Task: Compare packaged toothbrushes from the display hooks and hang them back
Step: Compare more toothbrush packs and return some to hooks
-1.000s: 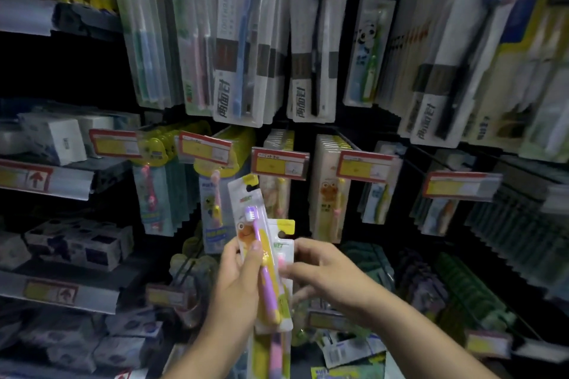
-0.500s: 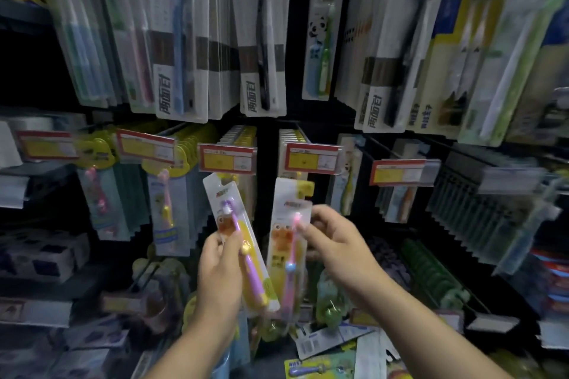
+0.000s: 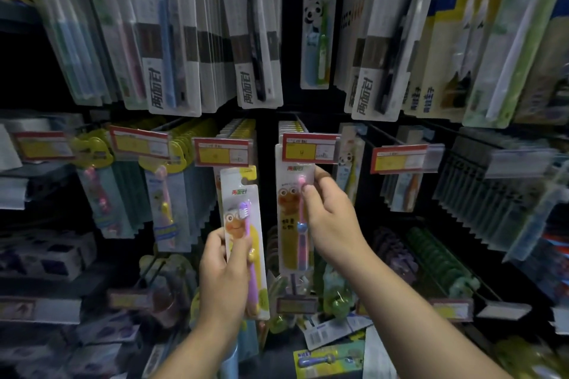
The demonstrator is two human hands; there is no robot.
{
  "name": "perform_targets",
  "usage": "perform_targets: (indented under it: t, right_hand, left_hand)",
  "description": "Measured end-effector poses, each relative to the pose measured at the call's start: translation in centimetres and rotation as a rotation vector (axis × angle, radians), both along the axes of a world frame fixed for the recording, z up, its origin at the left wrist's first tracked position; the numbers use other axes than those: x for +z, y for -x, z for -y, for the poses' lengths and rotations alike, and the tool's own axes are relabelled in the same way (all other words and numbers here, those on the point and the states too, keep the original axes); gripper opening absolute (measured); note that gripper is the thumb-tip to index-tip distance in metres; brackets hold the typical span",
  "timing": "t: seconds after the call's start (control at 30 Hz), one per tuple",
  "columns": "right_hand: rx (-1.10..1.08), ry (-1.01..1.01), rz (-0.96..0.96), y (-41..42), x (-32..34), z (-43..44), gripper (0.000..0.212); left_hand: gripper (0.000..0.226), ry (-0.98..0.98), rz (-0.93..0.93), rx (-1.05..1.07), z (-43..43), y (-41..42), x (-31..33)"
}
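My left hand (image 3: 222, 274) grips a children's toothbrush pack with a purple brush (image 3: 243, 224), held upright below the middle price tag. My right hand (image 3: 331, 218) pinches the upper part of a second pack with a pink brush (image 3: 292, 224). The top of that pack sits right under the red and yellow price tag (image 3: 309, 148) at the front of a display hook. Whether the pack hangs on the hook is hidden behind the tag. The two packs are a hand's width apart.
Rows of packaged toothbrushes hang on hooks all around: tall white packs (image 3: 258, 40) above, yellow children's packs (image 3: 172, 188) to the left, a panda pack (image 3: 318, 24) at the top. Boxes fill the left shelves (image 3: 46, 255). Loose packs (image 3: 326, 357) lie below.
My right hand has lifted the pink-brush pack up and to the right, to the tagged hook. The two packs have moved apart. My view has come closer to the display.
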State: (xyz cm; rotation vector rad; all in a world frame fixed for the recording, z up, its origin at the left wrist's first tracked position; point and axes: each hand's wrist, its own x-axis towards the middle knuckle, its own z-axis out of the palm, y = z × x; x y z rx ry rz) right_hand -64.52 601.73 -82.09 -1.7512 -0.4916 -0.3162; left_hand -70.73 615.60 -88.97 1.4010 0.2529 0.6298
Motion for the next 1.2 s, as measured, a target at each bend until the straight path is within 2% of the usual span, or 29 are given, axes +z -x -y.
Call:
perform_targets:
  t: [0.07, 0.17, 0.37, 0.43, 0.53, 0.6, 0.7, 0.87, 0.93, 1.2]
  right_hand:
    - [-0.039, 0.016, 0.039, -0.2, -0.5, -0.7, 0.021]
    - [-0.135, -0.01, 0.091, 0.0, -1.1, -1.6, 0.034]
    - [-0.238, -0.16, 0.132, 0.0, -1.9, -1.9, 0.032]
    - [-0.223, -0.126, 0.14, -0.4, -1.7, -1.7, 0.034]
    - [-0.177, -0.028, 0.166, -0.9, -1.5, -1.3, 0.022]
    - [-0.169, -0.059, 0.1, -1.3, -1.7, -1.3, 0.027]
    - [-0.203, -0.088, 0.031, -1.8, -2.0, -1.5, 0.048]
    - [-0.266, -0.108, 0.022, -3.7, -1.9, -1.9, 0.026]
    - [-0.294, -0.128, -0.024, -4.4, -2.1, -2.0, 0.025]
    - [-0.345, -0.054, -0.239, -5.7, -2.3, -2.2, 0.06]
  left_hand:
    - [0.009, 0.011, 0.006, 0.005, -0.2, 0.0, 0.0]
    - [0.009, 0.015, 0.026, 0.006, -0.6, -0.2, -0.2]
    - [0.009, 0.022, 0.05, -0.005, -0.9, -0.4, 0.0]
    - [0.01, 0.02, 0.052, -0.009, -1.0, -0.3, 0.0]
    - [0.01, 0.024, 0.053, -0.019, -1.0, -0.2, 0.2]
    - [0.008, 0.028, 0.053, -0.021, -0.9, -0.2, 0.3]
    - [0.009, 0.032, 0.046, -0.022, -0.8, -0.2, 0.4]
    - [0.008, 0.024, 0.039, -0.027, -0.6, 0.0, 0.9]
    - [0.009, 0.02, 0.022, -0.043, -0.4, 0.1, 1.0]
    - [0.02, 0.019, -0.037, -0.085, 0.7, 0.0, 1.0]
